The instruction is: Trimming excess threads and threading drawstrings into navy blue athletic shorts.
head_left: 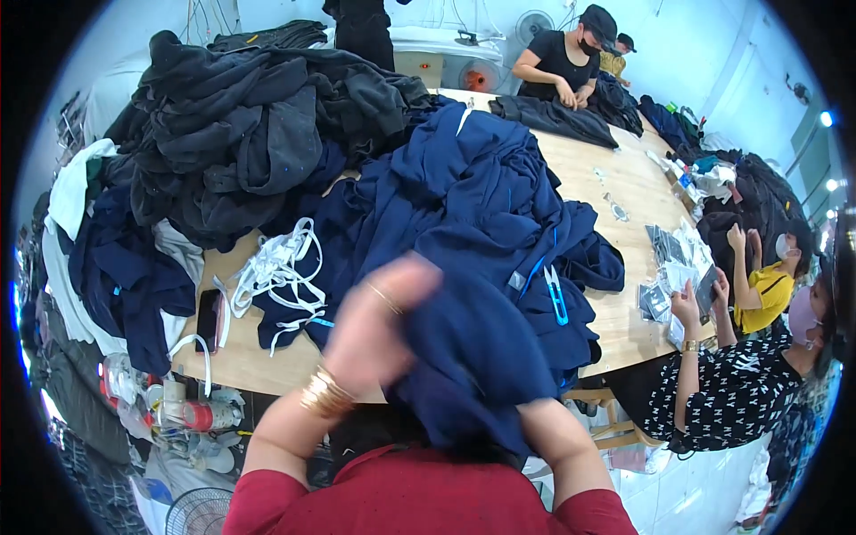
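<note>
A navy blue garment, blurred by motion, is lifted in front of me at the table's near edge. My left hand, with thin bracelets at its wrist, is at the garment's left side; its fingers are too smeared to read. Cloth covers my right hand, and only the right forearm shows, coming up under the garment's lower right side. Behind the garment spreads a large heap of navy clothing. Blue-handled thread snips lie on the heap to the right.
Tangled white tape and a phone lie on the left. A tall dark grey clothing pile stands far left. On the right, a person holds small grey pieces; another person works across the wooden table.
</note>
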### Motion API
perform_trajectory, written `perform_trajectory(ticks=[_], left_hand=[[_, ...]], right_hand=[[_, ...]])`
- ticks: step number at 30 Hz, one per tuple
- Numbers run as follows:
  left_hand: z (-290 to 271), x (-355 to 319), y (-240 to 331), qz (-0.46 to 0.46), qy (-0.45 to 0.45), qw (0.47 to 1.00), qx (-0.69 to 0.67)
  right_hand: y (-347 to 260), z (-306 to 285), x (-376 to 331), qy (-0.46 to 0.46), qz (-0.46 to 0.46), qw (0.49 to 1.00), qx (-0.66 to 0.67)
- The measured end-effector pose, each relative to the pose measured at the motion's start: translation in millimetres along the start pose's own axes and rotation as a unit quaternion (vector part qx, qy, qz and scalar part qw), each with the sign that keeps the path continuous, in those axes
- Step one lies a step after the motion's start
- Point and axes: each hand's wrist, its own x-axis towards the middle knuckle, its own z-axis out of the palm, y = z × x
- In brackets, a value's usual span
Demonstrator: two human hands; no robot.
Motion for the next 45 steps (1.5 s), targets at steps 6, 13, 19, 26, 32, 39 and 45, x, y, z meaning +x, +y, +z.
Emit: perform_trajectory(ticks=[6, 13, 19, 26, 32, 39, 45], left_hand=[[-27.4, -23.8, -69.6, -0.454, 0.144, 0.799, -0.368], [23.1, -82.8, -83.4, -0.077, 0.06, 0.984, 0.148], [-67.3, -34.1, -123.3, -0.23, -0.01, 0.972, 0.036], [-78.4, 1.8, -66.1, -0.339, 0.036, 0.742, -0.578], [-15.2, 40.3, 41.8, -0.25, -0.085, 0.884, -0.387], [58.8, 10.6, 89.4, 0.16, -0.288, 0.868, -0.372], [27.1, 17.9, 86.3, -0.069, -0.351, 0.846, -0.394]], right_hand=[[-26.8, -20.4, 1.8, 0.092, 0.047, 0.978, 0.182], [-130.3, -35.8, -0.5, 0.372, -0.117, 0.841, -0.376], [-184.3, -61.5, 26.6, 0.31, -0.293, 0.682, -0.594], [-137.4, -41.8, 90.7, 0.16, -0.055, 0.894, -0.416], [10.0, 70.8, -6.7, -0.042, 0.083, 0.959, -0.27], [61.9, 46.7, -38.1, 0.067, 0.063, 0.977, -0.195], [51.1, 18.9, -41.1, 0.067, 0.126, 0.987, -0.079]])
